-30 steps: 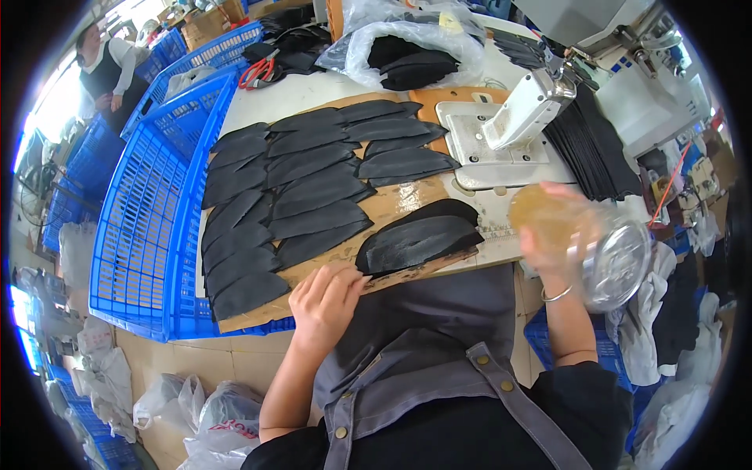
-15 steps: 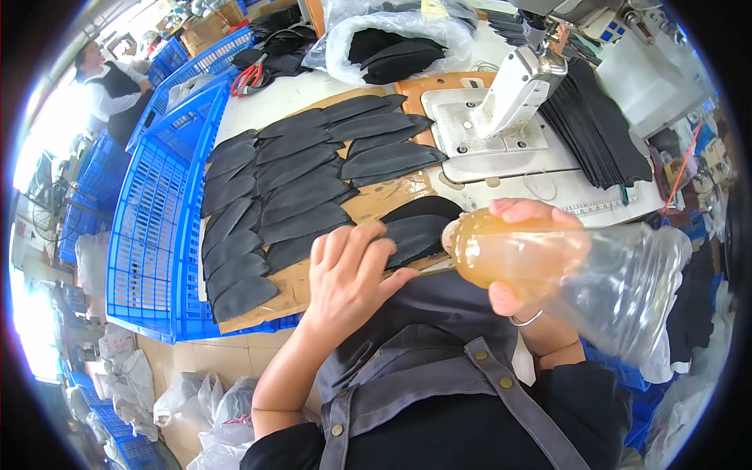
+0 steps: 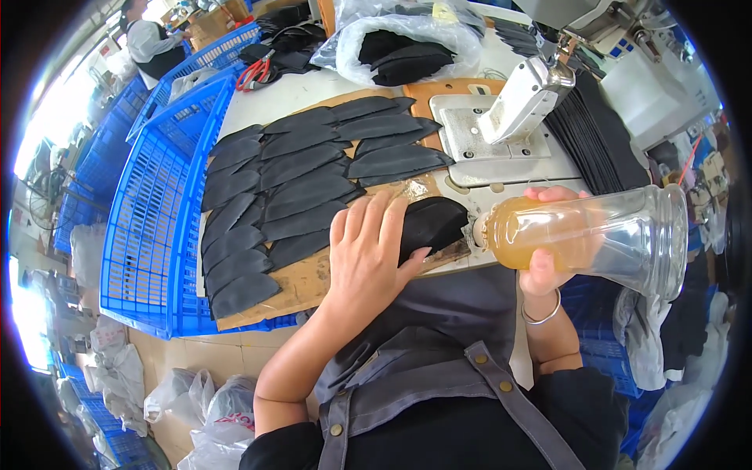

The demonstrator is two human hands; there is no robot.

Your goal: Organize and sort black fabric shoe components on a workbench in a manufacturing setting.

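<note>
- Hands first: my right hand (image 3: 548, 251) is wrapped around a clear plastic bottle (image 3: 587, 235), thumb below and fingers over the top; a metal bangle (image 3: 540, 315) sits on that wrist.
- I hold the bottle on its side, neck toward the left, base toward the right. Amber liquid fills the neck half; the base half looks clear.
- My left hand (image 3: 368, 254) is open, fingers spread and extended, gripping nothing. It hovers just left of the bottle's mouth, partly covering a dark curved piece (image 3: 431, 223). I cannot tell whether the palm touches it.
- Below both hands I see a grey apron with strap and buttons (image 3: 439, 368).
- Brown cardboard sheet (image 3: 305, 286) lies under the hands on the work table; black leaf-shaped cut pieces (image 3: 298, 188) are laid on it in overlapping rows.
- Just beyond the bottle: white sewing machine (image 3: 517, 110), with a stack of black strips (image 3: 587, 133) to its right.
- Left of the table: blue plastic crates (image 3: 157, 211).
- Far edge: clear bag of black pieces (image 3: 407, 47), red-handled scissors (image 3: 251, 74).
- Far left corner: another person (image 3: 149, 39) at work.
</note>
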